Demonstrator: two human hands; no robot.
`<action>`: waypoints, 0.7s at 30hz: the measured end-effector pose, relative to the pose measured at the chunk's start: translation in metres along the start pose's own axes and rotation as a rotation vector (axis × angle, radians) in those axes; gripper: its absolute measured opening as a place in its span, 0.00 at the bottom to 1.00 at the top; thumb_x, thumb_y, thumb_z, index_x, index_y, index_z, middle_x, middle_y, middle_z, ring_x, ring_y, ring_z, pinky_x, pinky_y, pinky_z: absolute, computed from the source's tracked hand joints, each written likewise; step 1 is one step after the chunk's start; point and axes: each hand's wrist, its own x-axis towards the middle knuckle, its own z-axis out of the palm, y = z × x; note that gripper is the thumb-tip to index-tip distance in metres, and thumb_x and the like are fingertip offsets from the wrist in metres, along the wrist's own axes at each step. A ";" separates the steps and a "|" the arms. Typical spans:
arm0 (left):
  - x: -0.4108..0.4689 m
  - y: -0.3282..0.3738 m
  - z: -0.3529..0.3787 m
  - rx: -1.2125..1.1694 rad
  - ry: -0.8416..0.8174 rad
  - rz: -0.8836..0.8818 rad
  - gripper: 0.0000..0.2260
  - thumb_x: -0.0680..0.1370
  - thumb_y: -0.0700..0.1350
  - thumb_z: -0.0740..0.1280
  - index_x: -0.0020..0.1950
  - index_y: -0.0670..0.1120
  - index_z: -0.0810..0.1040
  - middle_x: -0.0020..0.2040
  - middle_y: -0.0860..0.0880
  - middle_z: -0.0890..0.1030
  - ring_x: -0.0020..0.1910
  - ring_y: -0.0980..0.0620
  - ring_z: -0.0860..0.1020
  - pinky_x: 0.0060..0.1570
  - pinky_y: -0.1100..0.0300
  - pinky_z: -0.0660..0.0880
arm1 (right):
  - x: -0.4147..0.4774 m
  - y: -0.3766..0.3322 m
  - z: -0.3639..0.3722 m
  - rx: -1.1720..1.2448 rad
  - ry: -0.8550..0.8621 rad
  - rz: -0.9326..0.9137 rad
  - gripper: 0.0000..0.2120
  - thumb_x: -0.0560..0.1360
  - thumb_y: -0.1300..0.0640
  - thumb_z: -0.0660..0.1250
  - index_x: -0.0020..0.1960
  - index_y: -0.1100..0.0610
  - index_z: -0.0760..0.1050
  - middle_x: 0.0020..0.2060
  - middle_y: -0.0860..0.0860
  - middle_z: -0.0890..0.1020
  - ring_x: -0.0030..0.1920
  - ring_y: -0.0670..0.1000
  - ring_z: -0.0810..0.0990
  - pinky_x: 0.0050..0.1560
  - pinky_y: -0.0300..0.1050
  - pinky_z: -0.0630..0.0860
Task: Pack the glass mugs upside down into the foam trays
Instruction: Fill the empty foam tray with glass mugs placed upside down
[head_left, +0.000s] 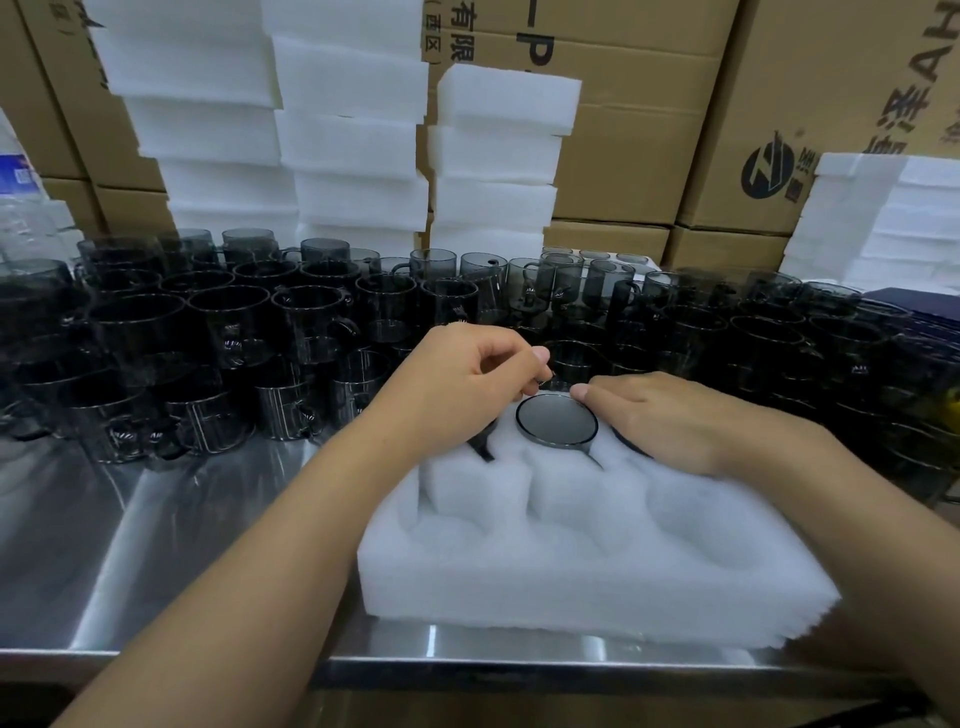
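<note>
Where the steel table (156, 545) meets its near edge, a white foam tray (571, 582) sits, soft and fibrous, with rounded pockets. Just beyond, a smoky glass mug (557, 420) stands inverted in a pocket, long axis vertical, flat round base up. The right hand (675, 421) lies relaxed, its index fingertip (579, 391) touching the base rim. The left hand (457, 374) has thumb and forefinger pinched at the mug's far side; what they grip is unclear. Behind the fingers, upright mugs (234, 322) crowd together, then foam stacks (353, 130) and cardboard cartons (649, 130).

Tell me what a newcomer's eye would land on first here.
The mass of dark glass mugs crowding the far half of the steel table. Next, the white foam tray at the near edge, with an upside-down mug seated in its far row between the left hand and right hand. Behind, foam stacks stand against cardboard boxes.
</note>
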 end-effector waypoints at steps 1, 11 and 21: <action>0.000 0.000 0.001 0.001 0.022 0.002 0.10 0.75 0.53 0.63 0.37 0.56 0.82 0.36 0.57 0.83 0.38 0.57 0.81 0.49 0.51 0.79 | 0.001 0.000 0.000 0.016 -0.005 0.003 0.21 0.82 0.41 0.43 0.45 0.50 0.70 0.45 0.44 0.75 0.52 0.49 0.72 0.59 0.49 0.67; 0.008 -0.007 -0.026 0.040 0.810 -0.153 0.06 0.74 0.44 0.65 0.45 0.55 0.78 0.46 0.56 0.75 0.46 0.51 0.75 0.49 0.58 0.72 | 0.002 0.005 0.002 0.110 0.055 0.001 0.21 0.80 0.39 0.47 0.38 0.50 0.67 0.37 0.43 0.72 0.42 0.46 0.70 0.55 0.49 0.69; 0.006 -0.012 -0.023 0.587 0.517 -0.130 0.18 0.75 0.43 0.67 0.66 0.51 0.76 0.64 0.54 0.77 0.63 0.48 0.67 0.58 0.58 0.59 | 0.004 0.005 0.000 0.072 0.074 -0.042 0.22 0.81 0.42 0.48 0.36 0.53 0.67 0.35 0.47 0.73 0.37 0.44 0.70 0.43 0.44 0.67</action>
